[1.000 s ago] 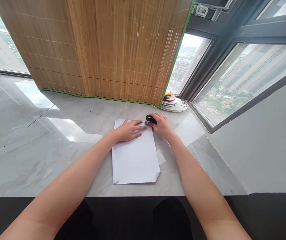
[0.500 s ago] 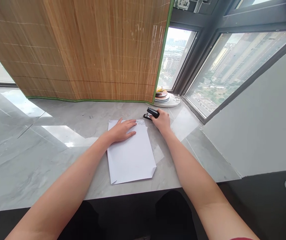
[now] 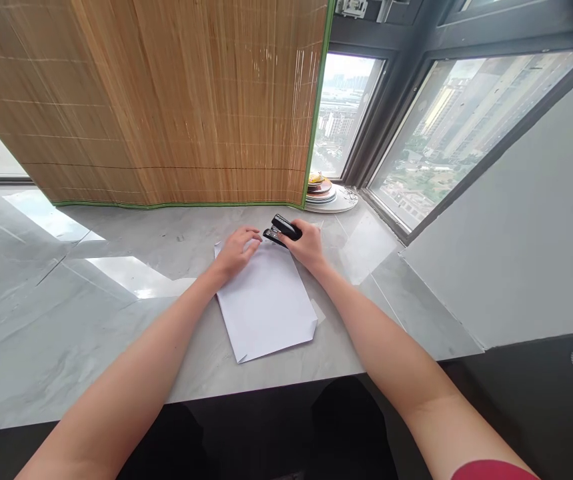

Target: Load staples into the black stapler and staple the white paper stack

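Observation:
A white stack of paper (image 3: 271,307) lies at a slant on the grey marble-look ledge, its near corners bent. My left hand (image 3: 237,255) is at its far left edge, with the thumb over the top face and the fingers around the far edge. A black stapler (image 3: 287,228) is in my right hand (image 3: 307,245), gripped from the right. Its jaw end points left, at the far edge of the paper, close to my left fingertips. Whether the paper sits between its jaws is hard to make out.
Behind the ledge (image 3: 131,347) hangs a bamboo blind (image 3: 181,100) with a green border. Stacked plates (image 3: 330,199) stand in the far right corner by the windows (image 3: 431,133). A white wall (image 3: 526,253) bounds the right side.
My right hand has brought the stapler left to the paper's far edge. My left hand has shifted from lying flat on the paper to its far edge, and the paper has turned slightly.

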The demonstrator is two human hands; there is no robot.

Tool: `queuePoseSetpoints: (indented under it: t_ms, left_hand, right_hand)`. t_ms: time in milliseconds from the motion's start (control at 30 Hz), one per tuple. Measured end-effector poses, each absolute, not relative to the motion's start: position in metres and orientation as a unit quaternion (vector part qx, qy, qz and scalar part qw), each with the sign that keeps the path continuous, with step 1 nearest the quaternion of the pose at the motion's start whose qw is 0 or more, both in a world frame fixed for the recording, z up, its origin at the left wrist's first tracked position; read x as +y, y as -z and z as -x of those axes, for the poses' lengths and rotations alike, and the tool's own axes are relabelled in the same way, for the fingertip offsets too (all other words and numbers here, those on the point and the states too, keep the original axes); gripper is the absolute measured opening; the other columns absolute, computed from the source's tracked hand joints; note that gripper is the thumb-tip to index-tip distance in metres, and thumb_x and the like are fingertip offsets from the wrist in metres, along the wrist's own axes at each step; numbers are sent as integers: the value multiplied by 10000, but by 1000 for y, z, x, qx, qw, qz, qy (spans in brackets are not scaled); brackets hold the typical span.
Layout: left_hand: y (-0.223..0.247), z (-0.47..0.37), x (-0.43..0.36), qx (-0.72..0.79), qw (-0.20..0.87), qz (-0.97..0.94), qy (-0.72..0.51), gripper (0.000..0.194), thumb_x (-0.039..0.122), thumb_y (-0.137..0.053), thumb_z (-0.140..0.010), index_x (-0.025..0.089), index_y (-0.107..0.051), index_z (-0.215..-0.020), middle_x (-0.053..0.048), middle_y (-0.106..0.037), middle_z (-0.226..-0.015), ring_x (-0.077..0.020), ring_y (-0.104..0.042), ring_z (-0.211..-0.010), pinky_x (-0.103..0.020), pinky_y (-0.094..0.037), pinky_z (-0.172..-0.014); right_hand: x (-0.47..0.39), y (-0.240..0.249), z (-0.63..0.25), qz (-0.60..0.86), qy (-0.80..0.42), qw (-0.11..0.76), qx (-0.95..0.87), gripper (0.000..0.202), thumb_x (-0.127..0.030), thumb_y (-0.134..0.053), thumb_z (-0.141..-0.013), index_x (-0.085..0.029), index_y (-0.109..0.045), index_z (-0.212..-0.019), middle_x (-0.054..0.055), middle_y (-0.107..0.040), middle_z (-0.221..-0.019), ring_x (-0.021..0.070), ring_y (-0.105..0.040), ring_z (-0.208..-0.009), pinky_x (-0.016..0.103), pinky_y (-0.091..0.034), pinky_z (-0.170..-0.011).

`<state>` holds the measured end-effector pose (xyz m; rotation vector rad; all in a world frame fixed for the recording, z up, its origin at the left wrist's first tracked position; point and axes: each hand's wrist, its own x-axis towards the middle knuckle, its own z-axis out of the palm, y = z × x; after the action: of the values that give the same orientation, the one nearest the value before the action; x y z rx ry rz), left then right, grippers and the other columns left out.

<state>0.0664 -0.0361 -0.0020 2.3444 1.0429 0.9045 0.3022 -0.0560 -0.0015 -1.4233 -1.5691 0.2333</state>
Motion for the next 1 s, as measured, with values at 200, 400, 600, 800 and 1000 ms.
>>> queuePoseSetpoints:
  t_ms: [200,400,600,800,1000]
  left_hand:
    - [-1,-58,-25,452,238,-679,-527,199,283,-517,-970,220,-621,-813,-63,-669,-947,-226,-624,-941,-342,-494,-851]
    - [-4,-58,-28,490,236,-618,-568,189,240,-527,-944,220,-589,-767,-36,-624,-849,-198,-583,-853,-312,-445,-774]
    - [2,-62,-28,509,180,-672,-506,206,233,-536,-911,228,-573,-709,-44,-634,-818,-202,-569,-790,-331,-442,-765]
    - [10,-59,-27,563,202,-686,-414,212,207,-519,-879,224,-604,-686,-29,-658,-747,-205,-563,-744,-341,-396,-722]
    - [6,-58,-27,578,238,-675,-392,212,191,-511,-871,220,-609,-686,-15,-658,-724,-196,-553,-731,-320,-379,-692]
  right_hand:
    - [-71,0,-275,489,-208,439,-725,284,-457,-774,-850,-212,-631,-862,-17,-634,-780,166,-548,-733,290,-386,-698]
    - [-79,10,-253,503,-187,350,-767,214,-343,-719,-913,-233,-538,-877,24,-665,-892,206,-582,-838,313,-405,-750]
    - [-76,18,-255,563,-129,369,-728,139,-297,-647,-936,-247,-520,-962,71,-649,-1005,268,-589,-957,362,-442,-829]
    - [-71,15,-267,475,-182,391,-767,308,-161,-671,-794,-236,-616,-1087,53,-705,-1038,255,-641,-968,364,-481,-874]
    - [-68,9,-273,433,-232,397,-775,344,-199,-721,-830,-228,-714,-1172,65,-741,-1120,269,-684,-1050,411,-501,-979]
